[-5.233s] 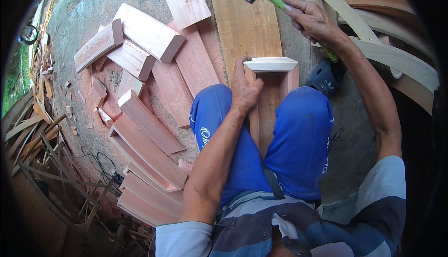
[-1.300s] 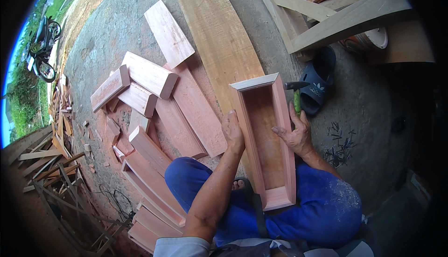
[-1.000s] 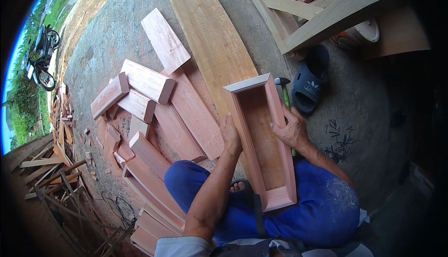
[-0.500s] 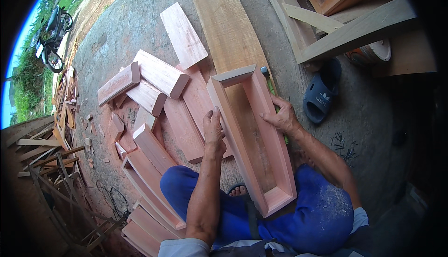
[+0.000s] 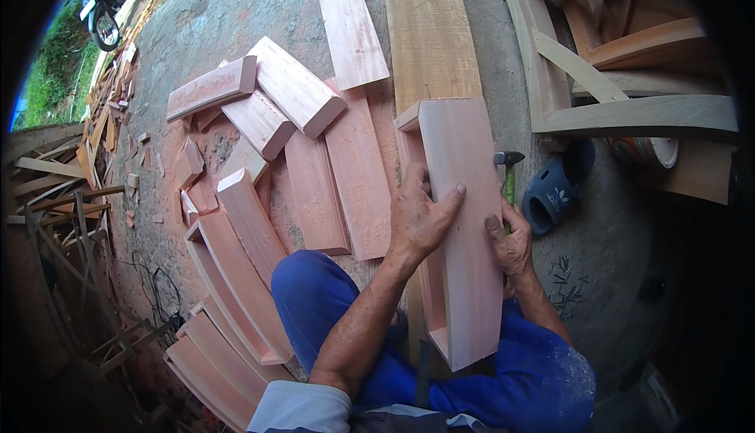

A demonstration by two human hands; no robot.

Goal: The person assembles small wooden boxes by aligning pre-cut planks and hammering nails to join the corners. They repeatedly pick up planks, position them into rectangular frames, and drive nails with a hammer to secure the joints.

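Note:
A long open frame of pinkish wood [image 5: 464, 221] stands on its side edge over my lap, one broad board facing up. My left hand [image 5: 425, 217] grips it from the left, thumb on the upper board and fingers curled into the hollow. On the other long side my right hand [image 5: 513, 244] is closed on the frame, thumb against its edge. A hammer [image 5: 510, 159] with a dark head and green handle lies just beyond the right fingers; whether they touch its handle I cannot tell. At the frame's far end a thin nail [image 5: 428, 92] sticks up.
Under the frame runs a long plank [image 5: 432, 32]. Cut boards [image 5: 299, 87] lie piled at left, with more frames [image 5: 236, 283] nearer me. A blue slipper [image 5: 554, 189], scattered nails [image 5: 566, 283] and a large wooden framework [image 5: 629, 114] are at right. Offcuts [image 5: 106, 138] line the far left.
The frame has been turned from lying flat, hollow upward, onto its side edge. My left hand has moved onto its upper board, and my right hand has shifted lower along its right side.

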